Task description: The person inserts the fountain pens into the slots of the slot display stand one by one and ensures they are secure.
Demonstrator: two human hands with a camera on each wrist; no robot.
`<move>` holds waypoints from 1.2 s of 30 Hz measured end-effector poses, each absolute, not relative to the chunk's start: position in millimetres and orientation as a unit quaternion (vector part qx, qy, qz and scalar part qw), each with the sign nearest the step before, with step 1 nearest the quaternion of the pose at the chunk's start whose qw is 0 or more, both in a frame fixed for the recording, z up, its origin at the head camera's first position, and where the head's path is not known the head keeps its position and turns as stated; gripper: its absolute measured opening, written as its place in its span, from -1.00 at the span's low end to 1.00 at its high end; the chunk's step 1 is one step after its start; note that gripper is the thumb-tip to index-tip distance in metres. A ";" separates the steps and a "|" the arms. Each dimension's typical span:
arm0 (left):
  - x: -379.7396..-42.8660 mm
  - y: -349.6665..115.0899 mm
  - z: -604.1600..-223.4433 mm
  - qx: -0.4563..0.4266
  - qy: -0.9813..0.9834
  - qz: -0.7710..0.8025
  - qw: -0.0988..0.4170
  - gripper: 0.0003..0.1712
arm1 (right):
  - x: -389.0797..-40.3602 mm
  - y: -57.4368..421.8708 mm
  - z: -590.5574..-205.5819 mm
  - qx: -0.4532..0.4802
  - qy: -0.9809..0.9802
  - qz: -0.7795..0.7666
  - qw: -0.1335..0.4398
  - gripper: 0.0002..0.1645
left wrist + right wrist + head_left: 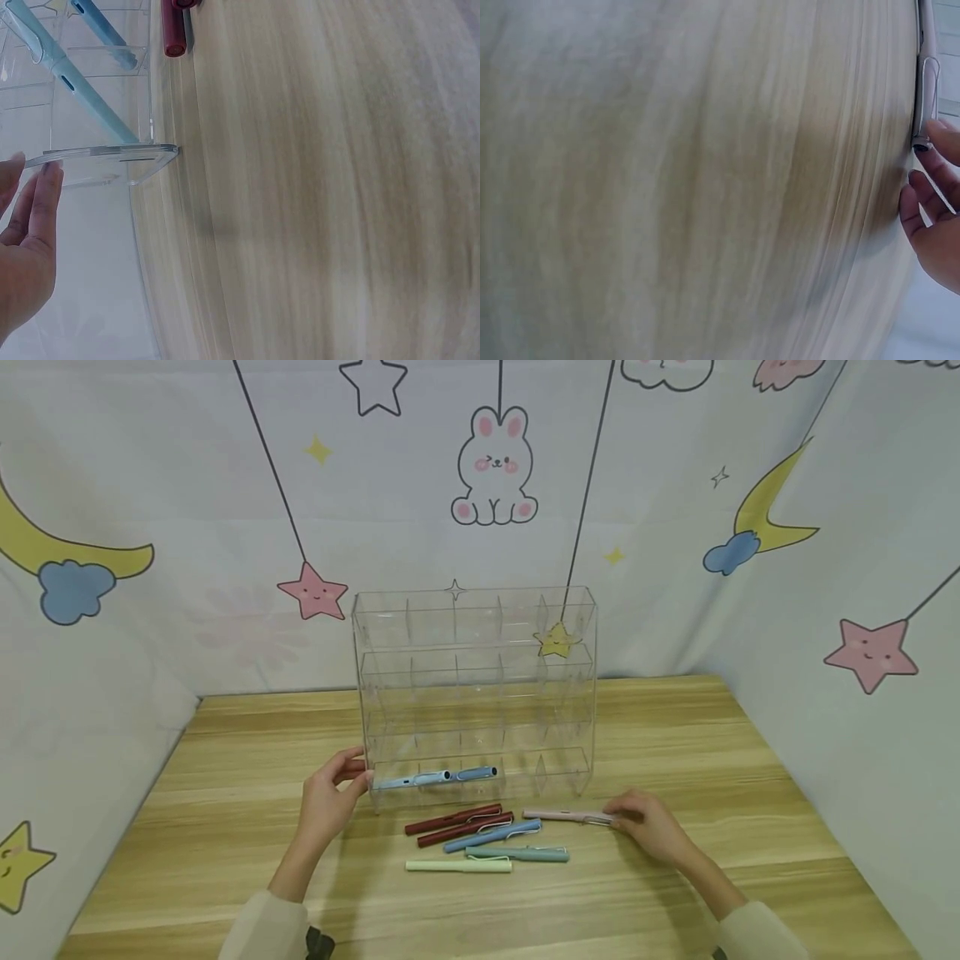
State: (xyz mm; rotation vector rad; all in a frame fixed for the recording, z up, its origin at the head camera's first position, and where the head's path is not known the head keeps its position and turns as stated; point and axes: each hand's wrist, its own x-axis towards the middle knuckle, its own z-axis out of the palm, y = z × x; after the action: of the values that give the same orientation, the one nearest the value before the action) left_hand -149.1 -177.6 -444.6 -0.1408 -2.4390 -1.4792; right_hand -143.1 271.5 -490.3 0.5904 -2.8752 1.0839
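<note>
A clear acrylic rack (477,645) with rows of compartments stands upright on the table. My left hand (330,797) pinches its left side panel (105,152) near the bottom, thumb on one face and fingers on the other. In the rack's lowest row lie a light blue pen (412,780) and a darker blue pen (474,773). Off the rack's front right corner, my right hand (651,827) pinches the clip end of a pale pink pen (558,816) between thumb and fingers. In the right wrist view this pink pen (925,97) appears at the right edge.
Before the rack, several pens lie close together on the wooden table (225,827): two dark red pens (450,820), a blue pen (491,836), a teal pen (525,854) and a light green pen (450,866). A printed white curtain (405,485) hangs behind and at both sides.
</note>
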 end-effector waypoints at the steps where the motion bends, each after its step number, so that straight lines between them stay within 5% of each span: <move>1: -148.8 -177.3 -444.0 -0.051 -0.845 -0.512 0.146 -0.63 | -142.5 271.9 -490.2 0.189 -0.918 0.347 0.007 -0.79; 11: -150.0 -179.7 -444.6 -0.028 -0.850 -0.516 0.100 -0.61 | -138.7 273.7 -492.9 0.189 -0.909 0.372 0.000 -0.79; 36: -150.3 -180.1 -442.6 -0.024 -0.845 -0.527 0.087 -0.60 | -133.9 271.4 -492.1 0.164 -0.914 0.369 0.027 -0.90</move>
State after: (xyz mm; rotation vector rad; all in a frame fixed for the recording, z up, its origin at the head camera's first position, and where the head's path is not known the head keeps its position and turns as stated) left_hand -150.3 -180.1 -442.6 -0.0705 -2.5158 -1.5705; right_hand -133.9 271.4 -492.1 0.5072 -2.8249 1.1394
